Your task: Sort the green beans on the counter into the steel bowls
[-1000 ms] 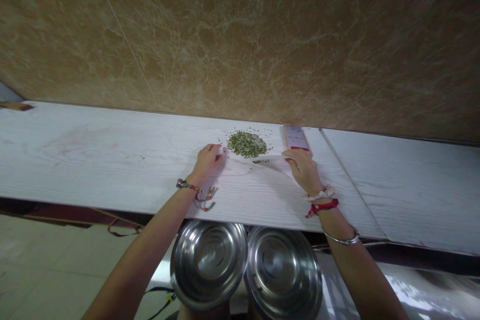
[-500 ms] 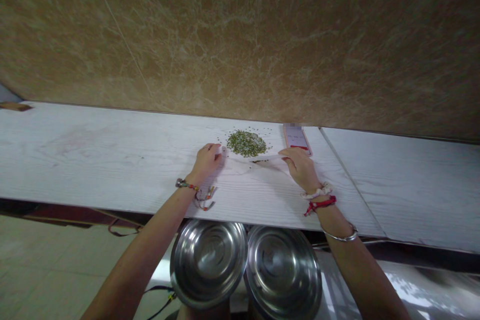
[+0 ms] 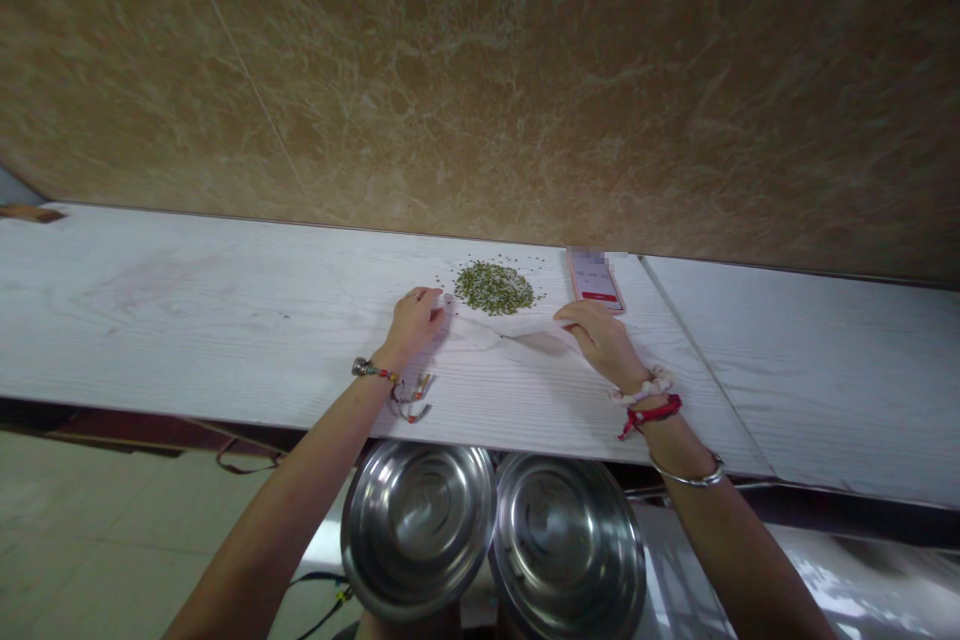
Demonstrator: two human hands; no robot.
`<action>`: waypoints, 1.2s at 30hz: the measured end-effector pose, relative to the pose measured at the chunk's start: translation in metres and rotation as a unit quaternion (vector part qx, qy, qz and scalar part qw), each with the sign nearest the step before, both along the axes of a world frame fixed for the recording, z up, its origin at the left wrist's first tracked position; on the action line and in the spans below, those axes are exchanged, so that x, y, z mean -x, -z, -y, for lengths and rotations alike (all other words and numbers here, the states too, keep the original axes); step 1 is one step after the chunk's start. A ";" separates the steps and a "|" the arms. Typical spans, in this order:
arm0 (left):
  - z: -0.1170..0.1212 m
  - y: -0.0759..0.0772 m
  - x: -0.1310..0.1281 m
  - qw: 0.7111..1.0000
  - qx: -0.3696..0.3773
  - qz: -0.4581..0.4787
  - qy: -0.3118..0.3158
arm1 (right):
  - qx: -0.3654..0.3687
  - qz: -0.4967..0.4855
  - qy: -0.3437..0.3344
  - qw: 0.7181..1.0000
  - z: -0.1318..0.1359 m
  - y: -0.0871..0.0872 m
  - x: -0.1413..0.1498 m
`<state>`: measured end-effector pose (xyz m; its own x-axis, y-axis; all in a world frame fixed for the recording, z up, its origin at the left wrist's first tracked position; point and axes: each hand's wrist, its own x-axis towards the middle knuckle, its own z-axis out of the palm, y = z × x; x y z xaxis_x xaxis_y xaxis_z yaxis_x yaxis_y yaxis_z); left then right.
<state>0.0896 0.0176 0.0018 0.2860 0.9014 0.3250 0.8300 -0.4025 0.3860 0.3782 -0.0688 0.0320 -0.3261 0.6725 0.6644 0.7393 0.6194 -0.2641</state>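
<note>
A heap of small green beans mixed with white grains [image 3: 495, 287] lies on the white wood-grain counter [image 3: 225, 320], a few loose beans around it. Just in front of the heap, a thin white sheet of paper [image 3: 541, 327] stretches between my hands. My right hand [image 3: 596, 332] pinches its right end, raised a little off the counter. On the left, my left hand [image 3: 416, 318] is closed at the sheet's other end, thumb and fingers together, resting low by the counter. The sheet's outline is hard to make out against the white surface.
A phone [image 3: 596, 282] with a lit screen lies behind my right hand. Two shiny metal bowls [image 3: 416, 530] stand below the counter's front edge, side by side. A brown marbled wall [image 3: 480, 100] rises behind. A wooden piece [image 3: 30, 213] sits far left.
The right end of the paper has shifted slightly, and my right wrist has moved a little right and down. The dark beans seen along the paper's edge no longer show. My left hand stays put.
</note>
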 end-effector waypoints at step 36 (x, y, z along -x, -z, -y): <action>-0.006 0.011 0.003 0.999 -0.031 -0.013 -0.003 | -0.016 0.045 -0.012 0.999 0.078 -0.027 0.000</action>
<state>0.0861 0.0232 -0.0088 0.2899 0.8817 0.3722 0.8420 -0.4199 0.3387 0.3787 -0.1472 0.0587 -0.4008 0.6430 0.6526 0.7441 0.6440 -0.1776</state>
